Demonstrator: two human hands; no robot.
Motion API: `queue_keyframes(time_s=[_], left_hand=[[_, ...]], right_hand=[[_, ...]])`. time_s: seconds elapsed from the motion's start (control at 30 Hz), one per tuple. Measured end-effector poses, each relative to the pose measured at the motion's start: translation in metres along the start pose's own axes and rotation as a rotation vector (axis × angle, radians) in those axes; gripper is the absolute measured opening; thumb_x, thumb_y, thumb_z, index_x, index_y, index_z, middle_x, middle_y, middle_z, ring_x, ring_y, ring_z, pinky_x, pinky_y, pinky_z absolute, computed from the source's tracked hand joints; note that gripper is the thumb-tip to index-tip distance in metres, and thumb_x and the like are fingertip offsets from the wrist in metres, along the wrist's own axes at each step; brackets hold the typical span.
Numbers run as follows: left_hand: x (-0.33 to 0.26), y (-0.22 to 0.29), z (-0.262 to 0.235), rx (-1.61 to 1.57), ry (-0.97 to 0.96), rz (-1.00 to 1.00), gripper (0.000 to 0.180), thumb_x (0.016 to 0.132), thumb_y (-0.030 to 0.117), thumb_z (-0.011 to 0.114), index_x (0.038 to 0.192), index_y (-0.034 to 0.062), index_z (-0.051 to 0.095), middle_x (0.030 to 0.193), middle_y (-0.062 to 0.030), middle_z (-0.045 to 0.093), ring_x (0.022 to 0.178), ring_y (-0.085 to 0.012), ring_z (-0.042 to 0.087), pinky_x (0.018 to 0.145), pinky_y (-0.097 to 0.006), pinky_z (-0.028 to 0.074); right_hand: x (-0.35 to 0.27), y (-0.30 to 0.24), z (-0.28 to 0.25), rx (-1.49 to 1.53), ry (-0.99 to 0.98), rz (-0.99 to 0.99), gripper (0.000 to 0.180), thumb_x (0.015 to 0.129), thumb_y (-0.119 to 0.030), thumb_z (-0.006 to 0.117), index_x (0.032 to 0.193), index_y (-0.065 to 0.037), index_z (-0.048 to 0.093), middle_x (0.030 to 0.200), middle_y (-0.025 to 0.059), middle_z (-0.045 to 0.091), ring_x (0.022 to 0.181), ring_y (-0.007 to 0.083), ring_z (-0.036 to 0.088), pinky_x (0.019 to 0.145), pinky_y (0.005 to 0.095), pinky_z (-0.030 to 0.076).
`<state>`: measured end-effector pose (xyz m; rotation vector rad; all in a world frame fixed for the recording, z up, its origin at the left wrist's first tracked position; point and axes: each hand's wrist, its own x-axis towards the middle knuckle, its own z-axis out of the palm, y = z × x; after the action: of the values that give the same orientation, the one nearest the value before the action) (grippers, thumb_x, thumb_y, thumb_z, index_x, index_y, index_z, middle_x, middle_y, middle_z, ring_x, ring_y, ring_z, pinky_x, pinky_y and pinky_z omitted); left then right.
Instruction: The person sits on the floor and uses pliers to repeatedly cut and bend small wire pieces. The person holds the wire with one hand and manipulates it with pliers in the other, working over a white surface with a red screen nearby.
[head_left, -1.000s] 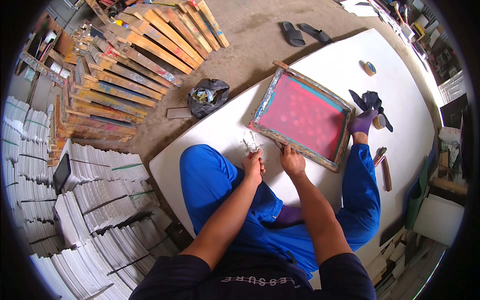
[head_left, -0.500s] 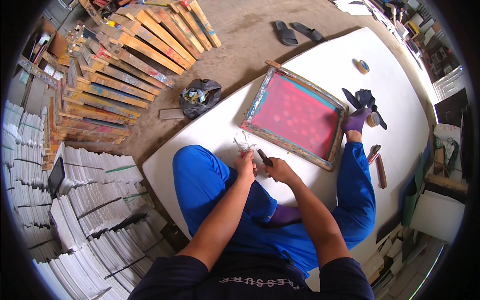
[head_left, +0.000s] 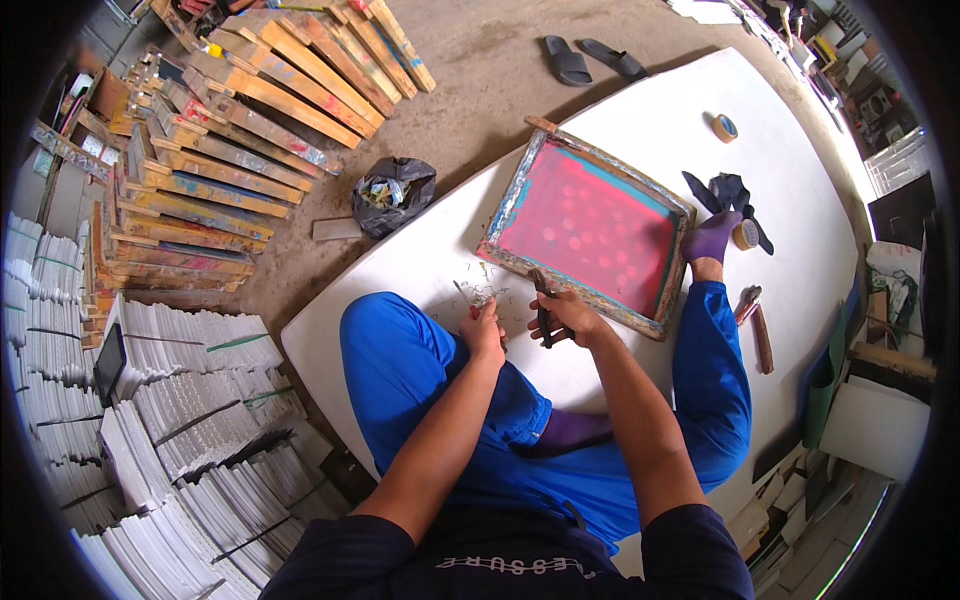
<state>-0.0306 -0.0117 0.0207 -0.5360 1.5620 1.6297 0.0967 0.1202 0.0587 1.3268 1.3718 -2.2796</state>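
Note:
My left hand [head_left: 486, 331] is closed round a screwdriver [head_left: 461, 289], whose thin shaft points up and left; a bit of red shows at the fingers, and the rest is hidden in the fist. In my right hand [head_left: 572, 316] is a pair of dark pliers [head_left: 543, 301], held upright with the jaws up, near the lower left edge of the screen frame. Small bent metal bits, like staples [head_left: 487, 275], lie scattered on the white board [head_left: 400, 262] just beyond my left hand. The wooden screen frame [head_left: 590, 292], with pink mesh, lies flat past both hands.
A hammer [head_left: 762, 338] lies right of my leg. Tape rolls [head_left: 724, 128] and a black cloth [head_left: 728, 190] are by my right foot. Beyond the board are a black bag [head_left: 393, 198], sandals [head_left: 568, 62] and stacked wooden frames [head_left: 220, 190]. Paper stacks [head_left: 200, 370] stand left.
My right hand has moved up and apart from the left, turning the pliers more upright. My left hand has shifted slightly left with the screwdriver.

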Motion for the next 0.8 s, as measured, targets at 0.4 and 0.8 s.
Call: queue_keyframes(time_s=[0.4, 0.8], left_hand=[[0.008, -0.008, 0.006, 0.108, 0.036, 0.048, 0.025, 0.087, 0.03, 0.073, 0.086, 0.0101, 0.057, 0.064, 0.0001, 0.049, 0.04, -0.0125, 0.043, 0.037, -0.03, 0.032], [-0.001, 0.002, 0.013, 0.006, -0.021, -0.001, 0.025, 0.091, 0.027, 0.071, 0.085, 0.0089, 0.055, 0.071, -0.0006, 0.051, 0.04, -0.0116, 0.044, 0.037, -0.028, 0.033]], right_hand=[[0.004, -0.026, -0.007, -0.064, 0.023, 0.186, 0.042, 0.099, -0.041, 0.056, 0.106, 0.0, 0.061, 0.081, 0.0157, 0.069, 0.067, 0.0243, 0.069, 0.057, 0.0414, 0.056], [0.016, 0.016, 0.035, -0.892, 0.667, -0.197, 0.037, 0.096, -0.033, 0.053, 0.095, 0.003, 0.06, 0.071, 0.0224, 0.067, 0.063, 0.037, 0.069, 0.058, 0.0472, 0.056]])
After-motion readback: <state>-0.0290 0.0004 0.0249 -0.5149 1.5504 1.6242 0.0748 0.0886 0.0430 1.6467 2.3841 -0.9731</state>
